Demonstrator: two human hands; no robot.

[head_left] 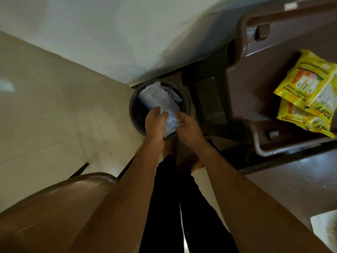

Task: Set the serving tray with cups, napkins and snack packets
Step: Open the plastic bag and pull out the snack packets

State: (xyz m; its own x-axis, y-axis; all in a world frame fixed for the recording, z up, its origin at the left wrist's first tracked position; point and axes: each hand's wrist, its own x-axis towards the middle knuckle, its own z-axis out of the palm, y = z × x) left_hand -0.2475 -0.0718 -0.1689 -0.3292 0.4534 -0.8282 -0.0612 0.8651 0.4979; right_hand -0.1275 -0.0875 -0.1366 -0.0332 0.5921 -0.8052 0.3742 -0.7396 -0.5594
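Note:
Both my hands reach down over a round dark bin (187, 105) on the floor. My left hand (156, 123) and my right hand (188, 126) each pinch a crinkled clear plastic wrapper (156, 99) that lies across the bin's mouth. A brown serving tray (255, 92) stands on the table at the right. Two yellow snack packets (308, 79) lie overlapping in the tray's right part. No cups are in view. A white sheet, perhaps a napkin (326, 225), shows at the lower right edge.
A brown chair back (60, 203) fills the lower left. The dark table edge (284, 161) runs along the right. Pale floor tiles (54, 106) spread to the left, and a white wall (109, 33) rises behind the bin. My dark-trousered legs stand below.

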